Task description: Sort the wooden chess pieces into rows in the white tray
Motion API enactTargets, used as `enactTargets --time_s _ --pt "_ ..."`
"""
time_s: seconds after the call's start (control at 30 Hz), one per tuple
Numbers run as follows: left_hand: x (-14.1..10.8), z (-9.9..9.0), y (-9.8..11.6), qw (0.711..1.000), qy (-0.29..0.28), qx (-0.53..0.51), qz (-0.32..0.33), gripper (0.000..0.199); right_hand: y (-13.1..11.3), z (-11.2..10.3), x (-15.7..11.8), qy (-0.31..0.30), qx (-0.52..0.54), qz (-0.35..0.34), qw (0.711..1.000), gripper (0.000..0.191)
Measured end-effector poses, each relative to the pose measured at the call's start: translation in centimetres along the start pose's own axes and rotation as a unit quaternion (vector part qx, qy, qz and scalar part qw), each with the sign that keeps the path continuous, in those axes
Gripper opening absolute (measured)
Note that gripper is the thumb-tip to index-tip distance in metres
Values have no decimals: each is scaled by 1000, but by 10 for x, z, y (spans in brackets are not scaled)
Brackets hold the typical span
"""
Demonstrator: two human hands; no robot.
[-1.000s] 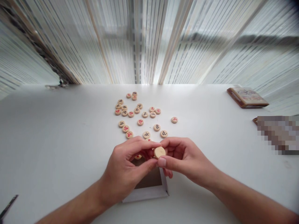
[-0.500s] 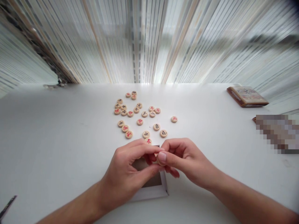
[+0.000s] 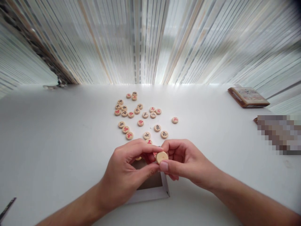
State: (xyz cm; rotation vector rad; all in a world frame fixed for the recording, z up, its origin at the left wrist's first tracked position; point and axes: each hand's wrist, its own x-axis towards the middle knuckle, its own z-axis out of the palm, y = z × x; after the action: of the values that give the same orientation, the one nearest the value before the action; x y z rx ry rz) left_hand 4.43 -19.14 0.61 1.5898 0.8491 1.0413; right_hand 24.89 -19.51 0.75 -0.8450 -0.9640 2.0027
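Currently holding a plain-faced wooden disc [image 3: 162, 157] over the box [image 3: 152, 194], near its far right corner, clamped at the edge by thumb and forefinger of the left hand [image 3: 122, 172] and likewise by thumb and forefinger of the right hand [image 3: 190, 161]. Tilted, with the blank side toward the camera. Cannot tell how the other fingers grip behind. Above the box too, just left of that disc, showing part of a red marking [image 3: 155, 154], mostly hidden; cannot tell whether held as well. Beyond the box, scattered over the white table [image 3: 58, 150], seeing red-marked discs [image 3: 140, 122] and black-marked discs [image 3: 157, 127], some touching, others apart. Farther beyond the box, facing a striped curtain [image 3: 152, 44]. Well right of the box and farther back, noting a brown-edged case [image 3: 250, 96]; nearer on that side, a pixelated flat thing [image 3: 279, 133]. Well left of the box, glimpsing a thin dark object [image 3: 8, 208].
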Motion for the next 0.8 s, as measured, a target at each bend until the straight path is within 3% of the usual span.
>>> enactTargets --time_s 0.3,0.6,0.8 --pt "2 1 3 998 -4 37 53 31 -1 4 -1 22 -29 4 999 33" --pt "0 1 6 998 -1 50 49 27 -3 0 -2 -14 -34 10 999 35" --pt "2 -1 6 997 -1 51 56 27 -3 0 -3 -31 -7 13 999 27"
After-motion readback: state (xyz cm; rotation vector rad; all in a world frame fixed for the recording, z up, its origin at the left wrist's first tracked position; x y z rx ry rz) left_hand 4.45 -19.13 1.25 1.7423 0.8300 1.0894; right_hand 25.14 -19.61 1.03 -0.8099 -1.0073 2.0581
